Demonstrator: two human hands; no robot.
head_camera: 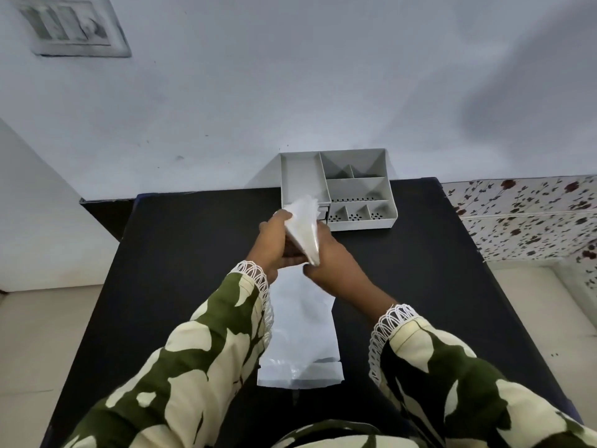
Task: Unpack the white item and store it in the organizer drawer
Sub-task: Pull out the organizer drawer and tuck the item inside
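On the black table, right now:
Table (181, 253): black top against a pale wall, a floral cloth (529, 218) off to the right.
Organizer (358, 189): grey, at the far edge of the table by the wall, open compartments on top; its drawer front is hidden behind the hands, so I cannot tell whether it is open.
White item (303, 231): up off the table, held between both hands just in front of the organizer, tilted, top end blurred; soft and pale, whether it is cloth or plastic I cannot tell.
Left hand (274, 244): fingers curled round the item's left side, thumb side up near its top edge.
Right hand (336, 263): closed on the item's lower right, fingertips tucked beneath it.
Bag (300, 334): flat white packaging lying on the table below the hands, long side running toward the person, partly covered by the left sleeve (223, 334).
Sleeves: green and cream print, white lace cuffs.
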